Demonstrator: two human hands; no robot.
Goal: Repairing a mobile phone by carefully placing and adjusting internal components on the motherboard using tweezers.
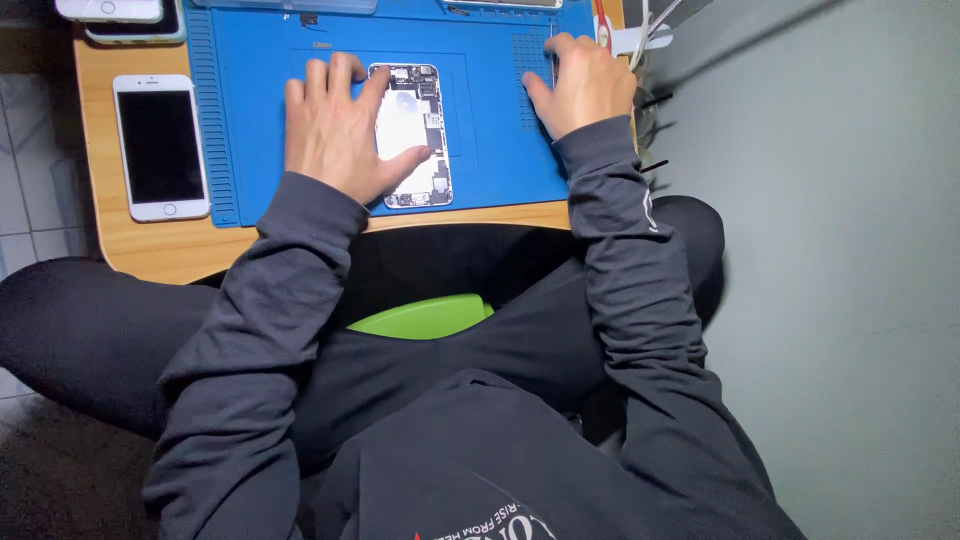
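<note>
The left hand (335, 125) lay flat, fingers spread, steadying the opened phone (412, 135) on the blue mat (490, 150) — the right hand (585, 85) rested open near the mat's right edge, holding nothing.

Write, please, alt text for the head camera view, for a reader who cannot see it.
A seated person's left hand rests on an opened phone lying on a blue mat, while the right hand rests on the mat's right edge. A white phone lies on the wooden table left of the mat.
</note>
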